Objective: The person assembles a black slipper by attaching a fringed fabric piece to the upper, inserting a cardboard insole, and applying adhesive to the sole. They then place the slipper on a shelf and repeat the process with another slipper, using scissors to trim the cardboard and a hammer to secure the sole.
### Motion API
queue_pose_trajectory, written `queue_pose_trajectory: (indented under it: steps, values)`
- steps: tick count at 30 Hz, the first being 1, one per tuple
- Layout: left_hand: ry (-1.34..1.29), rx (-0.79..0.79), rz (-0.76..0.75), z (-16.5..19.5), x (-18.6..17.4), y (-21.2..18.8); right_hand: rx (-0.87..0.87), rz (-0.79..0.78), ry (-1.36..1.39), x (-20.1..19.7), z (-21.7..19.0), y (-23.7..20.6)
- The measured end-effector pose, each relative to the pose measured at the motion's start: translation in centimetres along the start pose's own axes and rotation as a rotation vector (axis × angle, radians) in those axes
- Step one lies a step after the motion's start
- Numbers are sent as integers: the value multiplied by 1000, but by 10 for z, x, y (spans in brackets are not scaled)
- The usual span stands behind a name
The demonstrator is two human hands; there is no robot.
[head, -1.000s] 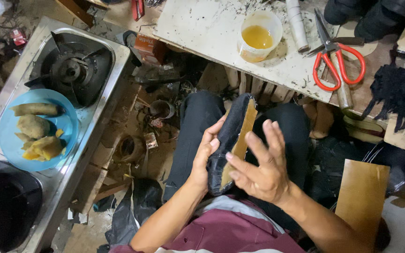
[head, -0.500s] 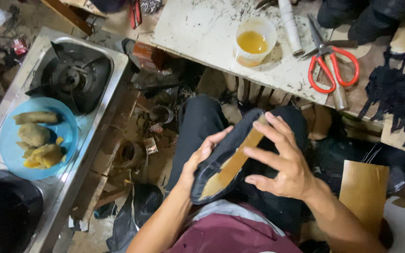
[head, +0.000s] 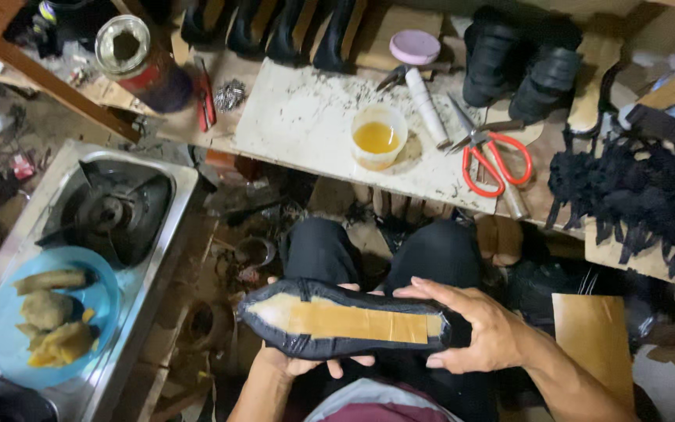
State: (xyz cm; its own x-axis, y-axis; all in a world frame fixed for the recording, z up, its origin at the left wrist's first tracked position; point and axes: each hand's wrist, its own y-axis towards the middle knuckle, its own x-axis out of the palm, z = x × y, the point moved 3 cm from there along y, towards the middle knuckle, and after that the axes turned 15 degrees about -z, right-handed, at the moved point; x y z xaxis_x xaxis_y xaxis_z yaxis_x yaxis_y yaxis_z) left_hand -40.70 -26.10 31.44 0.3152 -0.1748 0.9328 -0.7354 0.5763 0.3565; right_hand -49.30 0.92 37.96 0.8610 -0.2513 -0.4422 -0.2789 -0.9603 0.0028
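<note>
— What are we seeing around us from the head view?

— Red-handled scissors (head: 496, 160) are lying upper right on the pale board (head: 306, 125); a cup (head: 378, 135) is holding amber liquid, a blue plate (head: 1, 328) food at lower left.

— And our hands?

— Our left hand (head: 306, 363) is gripping the black shoe (head: 345, 319) from beneath at lower centre; our right hand (head: 482, 328) is clasping its end.

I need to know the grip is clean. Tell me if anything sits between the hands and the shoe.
Nothing visible does. The left hand holds the shoe from beneath at its left end, and the right hand grips its right end directly, sole side up, over the person's lap.
</note>
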Motion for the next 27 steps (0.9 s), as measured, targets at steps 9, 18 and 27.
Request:
queue_pose_trajectory:
  steps: [9, 18, 27]
  values:
    - [367, 70, 34, 39, 3, 13, 138, 275, 833, 11, 18, 19]
    - [941, 54, 235, 34, -10, 46, -169, 579, 901, -4, 10, 49]
    - [951, 545, 404, 34, 5, 90, -215, 661, 466, -13, -6, 101]
